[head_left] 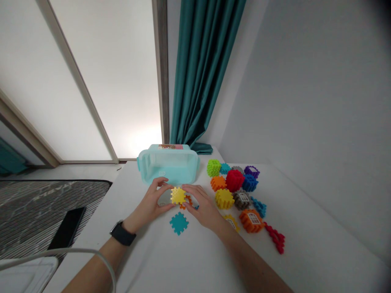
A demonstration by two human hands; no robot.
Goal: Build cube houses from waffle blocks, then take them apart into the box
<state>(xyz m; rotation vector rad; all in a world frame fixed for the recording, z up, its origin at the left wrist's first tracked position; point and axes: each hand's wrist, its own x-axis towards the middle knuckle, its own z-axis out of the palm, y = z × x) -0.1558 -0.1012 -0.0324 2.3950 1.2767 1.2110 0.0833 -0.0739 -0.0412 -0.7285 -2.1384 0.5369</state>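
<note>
A yellow waffle block (178, 195) with notched edges is held up between my two hands. My left hand (155, 198), with a dark watch on its wrist, pinches it from the left. From the right, the thumb and fingers of my right hand (201, 205) close on it. Behind the block, partly hidden by my right hand, an orange piece (188, 200) shows. A flat teal waffle block (179, 223) lies on the white table just below my hands.
At the back of the white table (171, 268) stands a light teal plastic bin (171, 173). Right of my hands sit several coloured blocks, among them a red cube (235, 180), a yellow one (224, 199) and an orange one (251, 221). A pale cable (76, 250) curves across the lower left.
</note>
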